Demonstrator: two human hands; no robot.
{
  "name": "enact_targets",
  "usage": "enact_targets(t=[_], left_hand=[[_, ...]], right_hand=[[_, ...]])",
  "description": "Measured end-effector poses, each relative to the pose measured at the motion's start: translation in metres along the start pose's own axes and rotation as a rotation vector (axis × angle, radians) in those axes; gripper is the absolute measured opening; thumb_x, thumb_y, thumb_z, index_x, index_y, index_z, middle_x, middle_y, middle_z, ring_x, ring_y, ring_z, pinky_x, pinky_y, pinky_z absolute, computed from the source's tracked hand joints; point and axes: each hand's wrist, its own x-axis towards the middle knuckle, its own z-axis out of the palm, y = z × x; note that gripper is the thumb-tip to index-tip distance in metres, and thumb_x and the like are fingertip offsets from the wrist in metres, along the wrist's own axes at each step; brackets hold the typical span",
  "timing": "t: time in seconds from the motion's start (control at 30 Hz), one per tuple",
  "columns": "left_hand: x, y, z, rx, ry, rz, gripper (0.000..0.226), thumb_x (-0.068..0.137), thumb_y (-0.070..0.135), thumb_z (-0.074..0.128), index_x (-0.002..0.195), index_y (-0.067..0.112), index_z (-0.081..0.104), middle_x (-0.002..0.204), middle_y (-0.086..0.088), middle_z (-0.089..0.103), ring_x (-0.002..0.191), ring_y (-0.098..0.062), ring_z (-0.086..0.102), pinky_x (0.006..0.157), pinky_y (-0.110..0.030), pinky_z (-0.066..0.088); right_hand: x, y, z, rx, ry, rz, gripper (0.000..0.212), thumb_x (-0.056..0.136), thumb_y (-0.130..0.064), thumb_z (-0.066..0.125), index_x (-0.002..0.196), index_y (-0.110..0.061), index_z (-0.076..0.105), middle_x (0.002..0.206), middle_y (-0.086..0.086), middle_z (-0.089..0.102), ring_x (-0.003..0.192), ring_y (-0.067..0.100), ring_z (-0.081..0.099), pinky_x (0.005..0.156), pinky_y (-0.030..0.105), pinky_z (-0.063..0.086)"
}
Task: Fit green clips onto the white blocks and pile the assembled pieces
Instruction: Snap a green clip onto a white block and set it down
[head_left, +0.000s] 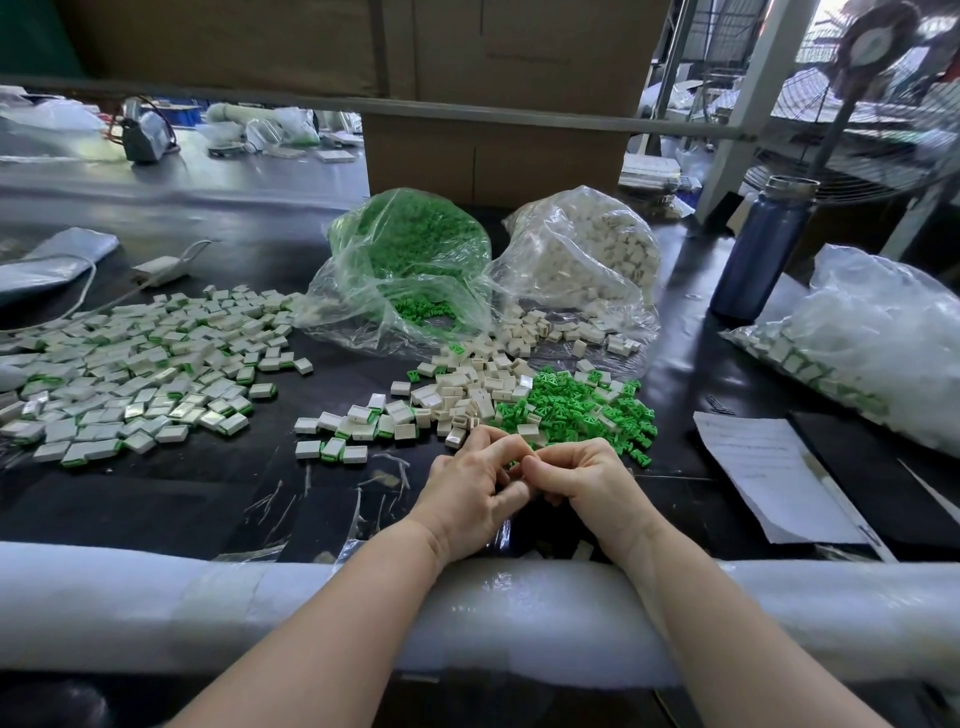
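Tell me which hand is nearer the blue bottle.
Right. The right hand lies below and left of the blue bottle, near the loose green clips; the left hand touches it from farther left.

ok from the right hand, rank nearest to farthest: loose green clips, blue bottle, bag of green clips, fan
From the right hand in the head view:
1. Loose green clips, just beyond the fingers.
2. Bag of green clips, farther back, slightly left.
3. Blue bottle, back right.
4. Fan, far right, behind the bottle.
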Motion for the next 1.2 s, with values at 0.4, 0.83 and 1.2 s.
enact_targets(t=[0.4, 0.83, 1.2], left_hand=[[0.0003, -0.0005, 0.0008, 0.000, -0.009, -0.005, 0.018, 0.085, 0.020, 0.054, 0.088, 0.037, 0.049, 0.103, 0.013, 0.042, 0.077, 0.006, 0.046, 0.100, -0.043, 0.033], [0.0002, -0.0010, 0.0010, 0.006, -0.010, 0.000, 0.022, 0.085, 0.021, 0.054, 0.086, 0.041, 0.045, 0.102, 0.013, 0.042, 0.076, 0.009, 0.046, 0.100, -0.044, 0.034], [0.0010, -0.0023, 0.0016, 0.007, 0.006, -0.011, 0.014, 0.086, 0.019, 0.053, 0.096, 0.029, 0.056, 0.103, 0.013, 0.043, 0.075, 0.009, 0.045, 0.101, -0.041, 0.033]], right_hand=[[-0.0003, -0.0017, 0.0012, 0.010, 0.006, 0.001, 0.018, 0.084, -0.001, 0.061, 0.078, 0.015, 0.067, 0.055, 0.007, 0.050, 0.043, 0.005, 0.038, 0.043, 0.014, 0.032], [-0.0010, -0.0016, 0.0012, 0.025, 0.004, 0.007, 0.017, 0.084, -0.001, 0.061, 0.078, 0.012, 0.068, 0.050, 0.004, 0.055, 0.042, 0.003, 0.043, 0.043, 0.014, 0.036], [-0.0010, -0.0029, 0.0028, -0.008, 0.008, -0.007, 0.021, 0.086, -0.003, 0.060, 0.078, 0.016, 0.065, 0.053, 0.006, 0.050, 0.045, 0.006, 0.039, 0.044, 0.014, 0.032]])
